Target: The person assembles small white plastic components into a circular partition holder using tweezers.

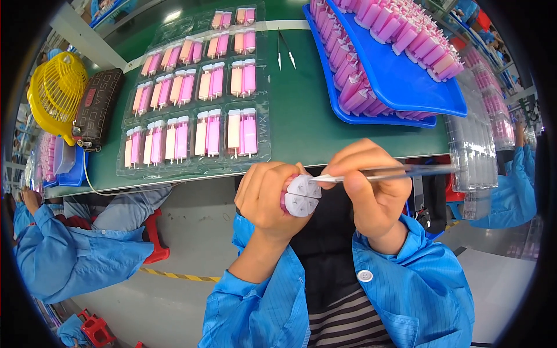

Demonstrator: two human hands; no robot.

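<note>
My left hand [264, 194] is wrapped around a pair of pink tubes, whose white half-round end caps [303, 196] face up and together form a disc with small marks. Most of the tubes' length is hidden in the fist. My right hand [371, 194] pinches metal tweezers [429, 170], their tips at the rim of the caps. Whether the tips touch the caps or grip anything, I cannot tell. Beyond my hands, a clear plastic tray [262, 130] holds rows of paired pink and cream tubes [242, 133] with white caps.
Stacked blue trays [383, 87] full of pink tubes stand at the right of the green table [301, 127]. Another pair of tweezers [284, 51] lies at the back. A yellow fan [58, 87] and dark pouch [98, 107] sit left. A co-worker's blue sleeve [87, 249] shows at left.
</note>
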